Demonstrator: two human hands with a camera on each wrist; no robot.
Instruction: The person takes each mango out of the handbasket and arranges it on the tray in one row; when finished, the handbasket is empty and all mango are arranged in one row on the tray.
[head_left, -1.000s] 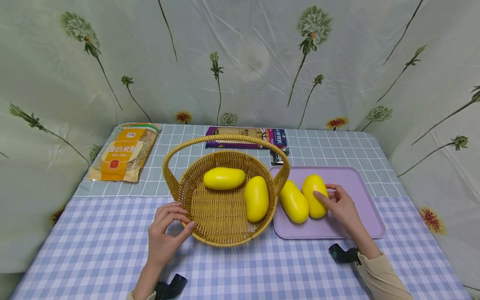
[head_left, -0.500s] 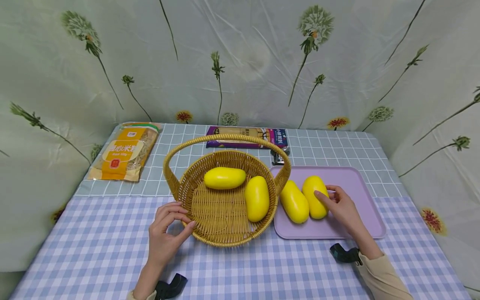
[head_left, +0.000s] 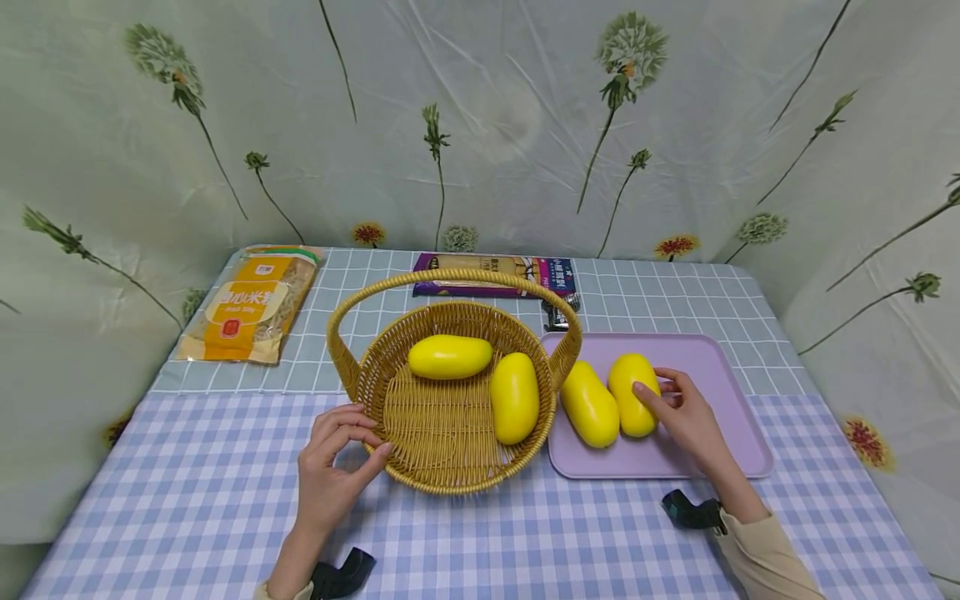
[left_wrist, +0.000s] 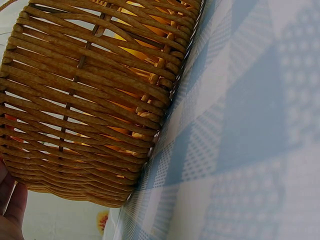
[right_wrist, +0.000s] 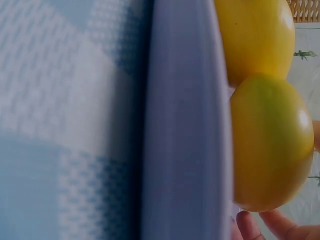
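Two yellow mangoes lie on a lilac tray point(head_left: 716, 417) in the head view. My right hand point(head_left: 686, 421) grips the right mango point(head_left: 633, 393), its thumb on the near top and its fingers on the far side. Beside it, the left mango point(head_left: 588, 406) lies close to the basket. My left hand point(head_left: 333, 467) holds the left front rim of the wicker basket point(head_left: 427, 433) between thumb and fingers. Inside the basket are one sideways mango point(head_left: 450, 357) and one lengthwise mango point(head_left: 514, 398). The right wrist view shows fingertips point(right_wrist: 247, 225) under the gripped mango.
An arched handle point(head_left: 450, 275) rises over the basket. At the back left lies an orange food packet point(head_left: 247, 308); a purple packet point(head_left: 487, 275) lies behind the basket. A small black packet point(head_left: 557, 314) sits by the tray's back left corner. A checked cloth point(head_left: 525, 542) covers the front.
The gripped mango has shifted very slightly to the right on the tray with my right hand. My left hand and the basket stay put.
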